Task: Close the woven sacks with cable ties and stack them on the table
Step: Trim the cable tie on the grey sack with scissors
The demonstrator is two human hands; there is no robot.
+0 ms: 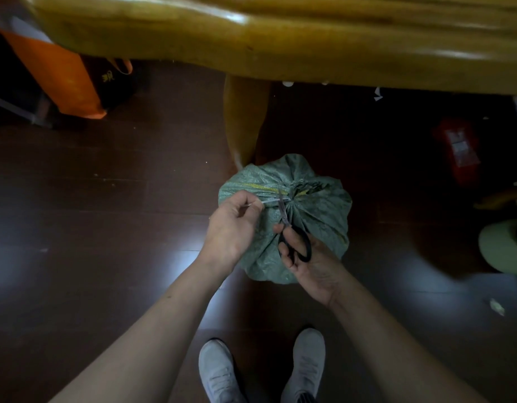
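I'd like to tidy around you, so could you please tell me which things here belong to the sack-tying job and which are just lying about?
For the job: green woven sack, cable tie pinched by the left hand, black scissors in the right hand, wooden table.
Lying about: orange bag, red packet, pale green object, paper scrap.
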